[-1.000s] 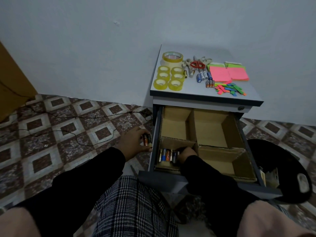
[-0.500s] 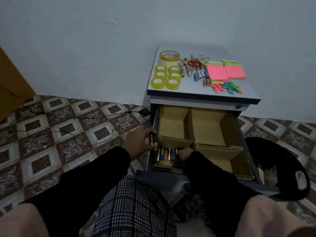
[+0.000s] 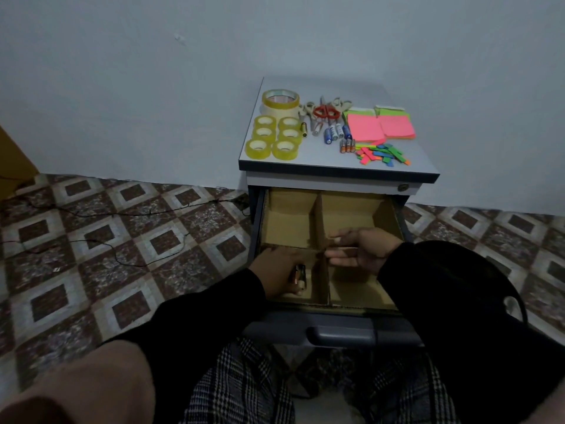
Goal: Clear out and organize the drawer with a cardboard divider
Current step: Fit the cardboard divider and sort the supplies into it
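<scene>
Evidently mid-sort: the left hand (image 3: 279, 267) grips batteries (image 3: 299, 275) in the drawer's (image 3: 336, 332) near-left compartment, right hand (image 3: 363, 250) relaxed open; tape rolls (image 3: 275, 137), scissors (image 3: 325, 113) wait on top

I sit on a home's brown patterned tile floor (image 3: 128, 240), the small grey drawer cabinet (image 3: 336, 169) at twelve o'clock against a plain white wall (image 3: 183, 87).

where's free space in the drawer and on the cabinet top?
Drawer: the back-left cell is bare; back-right looks bare beyond the right hand. Front-left is crowded by the left hand and batteries. Cabinet top: only the front strip and back-right corner are free.
</scene>
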Demonstrator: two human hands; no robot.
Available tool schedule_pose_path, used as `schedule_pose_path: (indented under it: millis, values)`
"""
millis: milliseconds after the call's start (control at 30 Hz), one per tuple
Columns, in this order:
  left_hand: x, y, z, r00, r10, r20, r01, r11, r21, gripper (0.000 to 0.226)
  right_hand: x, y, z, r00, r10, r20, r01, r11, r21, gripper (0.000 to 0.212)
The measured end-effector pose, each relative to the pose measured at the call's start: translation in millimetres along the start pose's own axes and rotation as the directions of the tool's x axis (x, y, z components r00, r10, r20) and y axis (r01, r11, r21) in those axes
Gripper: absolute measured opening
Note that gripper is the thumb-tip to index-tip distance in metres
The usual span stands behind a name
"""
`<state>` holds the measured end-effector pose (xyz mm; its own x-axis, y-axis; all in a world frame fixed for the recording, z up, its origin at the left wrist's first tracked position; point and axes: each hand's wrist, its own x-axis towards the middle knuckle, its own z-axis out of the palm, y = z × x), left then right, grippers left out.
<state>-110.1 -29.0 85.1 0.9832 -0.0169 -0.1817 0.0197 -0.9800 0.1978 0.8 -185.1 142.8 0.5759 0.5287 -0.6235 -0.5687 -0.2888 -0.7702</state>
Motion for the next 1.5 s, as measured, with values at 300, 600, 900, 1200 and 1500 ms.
schedule_pose_path:
  millis: [300,600,900,1200,1500]
  values:
    - [36,16,25,0.985,0.011,0.170,-0.013,1.000,0.011,0.048,4,17,-37,0.999,0.010,-0.046,-0.006,0.996,0.088,0.014]
    - [38,11,28,0.969,0.176,0.174,-0.230,0.902,0.367,0.039,10,20,-42,0.997,0.021,-0.076,-0.014,0.995,0.096,0.016]
    - [36,11,23,0.971,0.153,0.181,-0.211,0.907,0.364,0.040,9,18,-46,0.994,0.019,-0.106,-0.010,0.996,0.091,0.015]
    - [36,7,27,0.934,0.239,0.266,-0.330,0.863,0.383,0.038,8,11,-48,0.993,0.010,-0.121,0.002,0.994,0.105,0.016]
    - [37,5,26,0.955,0.180,0.236,-0.261,0.888,0.379,0.039,7,3,-39,0.994,-0.002,-0.105,0.013,0.995,0.097,0.016]
